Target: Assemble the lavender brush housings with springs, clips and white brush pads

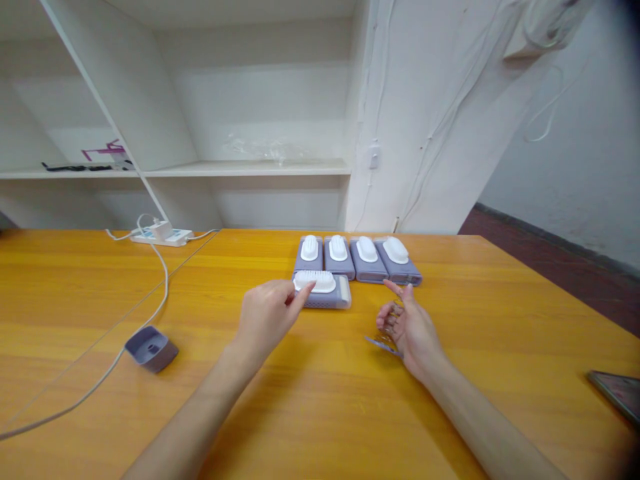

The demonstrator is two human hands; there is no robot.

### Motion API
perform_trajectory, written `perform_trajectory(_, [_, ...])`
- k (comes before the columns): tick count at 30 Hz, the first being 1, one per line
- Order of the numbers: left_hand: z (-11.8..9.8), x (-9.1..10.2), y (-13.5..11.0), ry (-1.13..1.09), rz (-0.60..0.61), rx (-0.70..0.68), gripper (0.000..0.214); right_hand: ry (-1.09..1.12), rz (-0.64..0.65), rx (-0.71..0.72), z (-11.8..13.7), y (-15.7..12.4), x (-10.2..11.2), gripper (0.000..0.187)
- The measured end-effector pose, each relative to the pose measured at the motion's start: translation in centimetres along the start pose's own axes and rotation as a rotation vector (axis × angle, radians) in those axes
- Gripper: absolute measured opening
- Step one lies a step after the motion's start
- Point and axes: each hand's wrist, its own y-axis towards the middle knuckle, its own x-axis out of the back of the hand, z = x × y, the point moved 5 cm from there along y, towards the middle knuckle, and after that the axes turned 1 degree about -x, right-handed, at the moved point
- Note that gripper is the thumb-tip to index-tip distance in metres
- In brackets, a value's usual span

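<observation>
Several purple boxes with white brush heads stand in a row at the far middle of the orange table. One more purple box with a white brush lies sideways in front of the row. My left hand points its forefinger at this box and touches its left end; the other fingers are curled. My right hand rests to the right, fingers curled round a thin clear wrapper or plastic piece that pokes out at the left.
A purple charging base on a white cable sits at the left. A white power strip lies at the table's back edge. White shelves stand behind. A dark phone lies at the right edge.
</observation>
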Motion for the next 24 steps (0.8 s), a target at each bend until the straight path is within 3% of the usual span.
perform_trajectory(4, [1.8,1.1,0.2,0.077,0.108,0.119,0.041,-0.022,0.008,-0.037,-0.3,0.2,0.1,0.042])
perform_trajectory(8, [4.2,0.3,-1.2,0.155,0.277,0.227,0.037,0.023,0.082,-0.059,-0.5,0.4,-0.3,0.040])
perform_trajectory(13, [6.2,-0.2,-3.6,0.298,0.413,0.242,0.037,-0.135,0.030,0.108,0.0,0.0,-0.3,0.058])
perform_trajectory(16, [8.2,0.9,-4.9,0.475,0.406,0.273,0.045,-0.259,0.021,0.248,0.7,-0.6,-0.4,0.047])
perform_trajectory(20, [12.3,2.1,-7.0,0.671,0.483,0.390,0.057,-0.020,0.171,0.271,1.2,-0.6,-0.8,0.040])
perform_trajectory(22, [14.0,2.0,-7.9,0.595,0.579,0.449,0.058,0.104,0.228,0.202,1.1,-0.4,-1.0,0.039])
perform_trajectory(24, [14.5,1.8,-8.3,0.524,0.599,0.476,0.056,0.090,0.208,0.120,0.8,-0.1,-0.9,0.034])
